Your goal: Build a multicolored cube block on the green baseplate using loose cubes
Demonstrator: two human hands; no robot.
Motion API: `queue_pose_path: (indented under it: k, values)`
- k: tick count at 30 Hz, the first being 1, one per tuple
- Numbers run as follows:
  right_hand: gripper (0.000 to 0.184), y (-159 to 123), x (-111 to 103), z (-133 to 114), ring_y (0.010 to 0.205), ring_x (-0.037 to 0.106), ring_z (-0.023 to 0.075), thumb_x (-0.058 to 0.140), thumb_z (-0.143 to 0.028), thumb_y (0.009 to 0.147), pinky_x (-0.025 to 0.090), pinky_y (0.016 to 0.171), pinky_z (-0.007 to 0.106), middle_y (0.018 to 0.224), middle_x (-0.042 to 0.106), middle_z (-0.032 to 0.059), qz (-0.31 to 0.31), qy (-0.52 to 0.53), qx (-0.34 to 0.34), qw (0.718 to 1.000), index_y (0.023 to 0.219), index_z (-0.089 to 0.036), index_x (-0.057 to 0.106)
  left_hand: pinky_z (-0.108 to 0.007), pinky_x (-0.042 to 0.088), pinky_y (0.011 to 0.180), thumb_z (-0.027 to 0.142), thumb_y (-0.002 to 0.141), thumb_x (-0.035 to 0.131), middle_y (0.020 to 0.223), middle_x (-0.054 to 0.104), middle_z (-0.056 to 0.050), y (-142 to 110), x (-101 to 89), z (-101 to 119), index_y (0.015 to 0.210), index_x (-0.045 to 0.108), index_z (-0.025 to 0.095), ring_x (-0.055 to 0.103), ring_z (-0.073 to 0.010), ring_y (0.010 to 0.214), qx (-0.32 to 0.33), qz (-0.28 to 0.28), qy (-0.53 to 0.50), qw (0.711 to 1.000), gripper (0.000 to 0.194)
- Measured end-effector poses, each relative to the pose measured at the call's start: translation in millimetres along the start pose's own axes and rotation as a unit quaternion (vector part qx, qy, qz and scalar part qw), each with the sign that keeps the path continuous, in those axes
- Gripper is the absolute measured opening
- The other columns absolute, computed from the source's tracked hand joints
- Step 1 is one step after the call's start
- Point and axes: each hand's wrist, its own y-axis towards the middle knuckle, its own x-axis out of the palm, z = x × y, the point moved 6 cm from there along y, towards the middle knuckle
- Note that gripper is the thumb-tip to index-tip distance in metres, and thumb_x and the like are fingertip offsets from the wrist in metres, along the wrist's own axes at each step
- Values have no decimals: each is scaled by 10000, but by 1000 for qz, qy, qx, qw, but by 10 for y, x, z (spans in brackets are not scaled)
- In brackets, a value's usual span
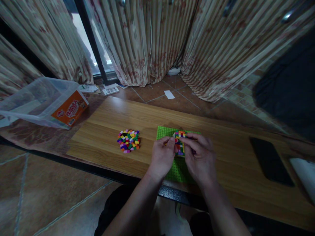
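Observation:
A small build of coloured toy bricks (180, 133), in red, orange, yellow, green and purple, sits over the green studded baseplate (161, 131). My left hand (163, 155) is closed at the build's left side, thumb and forefinger pressed together against it. From the right, my right hand (200, 159) grips the build, its thumb and fingertips at the edge. Both hands cover part of the build, and any single brick between the fingertips is too small to make out. To the left lies a loose pile of coloured bricks (128, 141) on the wooden table (98, 137).
A clear plastic bin (41, 113) with an orange label stands at the far left. A dark flat phone-like slab (270, 160) lies to the right, near a white object (304, 175). Patterned curtains (147, 39) hang beyond the table, and a white card (169, 94) is on the tiled floor.

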Motion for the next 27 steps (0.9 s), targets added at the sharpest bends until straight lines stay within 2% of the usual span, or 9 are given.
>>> queue_pose_path:
  k: [12,20,27]
  values:
    - [269,-26,18,-43,984,578,250,500,-167,916,517,860,451,1041,678,102,21,-12,5,1000,948,-200,764,-202,220,421,365,859,546,541,490,48,7,-16,-8,661,567,166,346,-48,412,3,-1,4,1000,282]
    - [201,-31,-44,-49,1014,610,224,554,-211,923,503,911,432,1073,681,74,44,18,18,999,1024,-226,727,-179,185,392,299,851,549,548,481,47,-71,8,68,659,540,154,324,-24,386,-52,-5,-74,996,240]
    - [195,35,-18,-143,1098,579,226,561,-293,945,477,945,438,1165,650,70,-21,68,8,997,1050,-233,715,-158,165,376,348,812,614,561,457,51,-112,47,81,655,518,151,314,-12,378,-81,-40,-109,990,270]
